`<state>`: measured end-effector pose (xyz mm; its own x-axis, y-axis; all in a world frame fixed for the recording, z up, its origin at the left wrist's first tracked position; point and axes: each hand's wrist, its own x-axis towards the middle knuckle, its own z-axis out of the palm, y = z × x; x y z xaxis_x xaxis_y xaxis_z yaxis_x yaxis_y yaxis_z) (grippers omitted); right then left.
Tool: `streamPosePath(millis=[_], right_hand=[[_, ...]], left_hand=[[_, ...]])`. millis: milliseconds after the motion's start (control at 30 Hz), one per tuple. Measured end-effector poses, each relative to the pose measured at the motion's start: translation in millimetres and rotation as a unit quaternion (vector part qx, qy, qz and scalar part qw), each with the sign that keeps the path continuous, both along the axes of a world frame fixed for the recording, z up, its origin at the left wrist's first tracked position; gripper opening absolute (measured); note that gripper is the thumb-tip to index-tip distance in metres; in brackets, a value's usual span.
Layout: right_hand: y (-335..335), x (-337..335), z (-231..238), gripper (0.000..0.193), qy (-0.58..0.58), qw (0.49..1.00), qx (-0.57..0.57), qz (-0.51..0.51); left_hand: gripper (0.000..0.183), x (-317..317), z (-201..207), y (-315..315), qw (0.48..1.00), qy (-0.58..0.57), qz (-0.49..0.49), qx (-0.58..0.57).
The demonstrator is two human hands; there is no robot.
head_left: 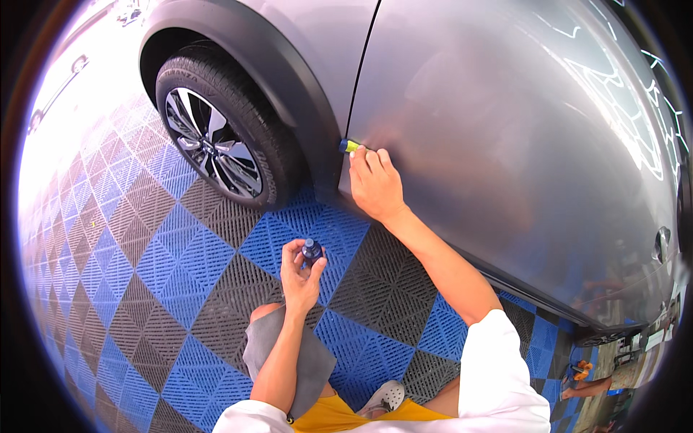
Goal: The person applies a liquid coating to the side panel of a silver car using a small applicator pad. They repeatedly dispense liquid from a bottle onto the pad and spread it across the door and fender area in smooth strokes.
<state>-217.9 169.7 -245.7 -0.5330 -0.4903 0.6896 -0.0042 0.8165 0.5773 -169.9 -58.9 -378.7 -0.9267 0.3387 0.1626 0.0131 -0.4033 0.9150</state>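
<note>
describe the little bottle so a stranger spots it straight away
On the shiny grey car, find the black-tyred wheel with silver spokes. Below and right of it, the bare left hand holds a small, dark-blue, rounded bottle. Its narrow neck sets it apart from the yellow-green-and-navy block in the right hand.

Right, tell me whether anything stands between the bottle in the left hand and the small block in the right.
Nothing visible does. Between the dark blue bottle in the left hand and the yellow-and-blue block in the right hand, only floor tiles and the car's dark trim show.
</note>
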Motion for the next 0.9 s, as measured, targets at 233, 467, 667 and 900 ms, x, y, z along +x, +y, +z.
streamPosePath(millis=[233,467,667,900], right_hand=[[-10,-14,82,0.023,0.059,0.998,-0.006,-0.013],[-5,-39,205,0.022,0.194,0.981,-0.008,-0.015],[1,-47,280,0.018,0.219,0.975,-0.013,-0.033],[24,-2,287,0.016,0.212,0.974,-0.020,-0.073]], left_hand=[[0.043,1,-1,6,1.000,0.003,-0.005,0.005],[0.044,0,-2,8,1.000,-0.003,0.007,0.000],[0.048,-5,-14,10,1.000,0.001,-0.008,0.017],[0.047,-16,-27,15,1.000,0.016,-0.023,0.004]])
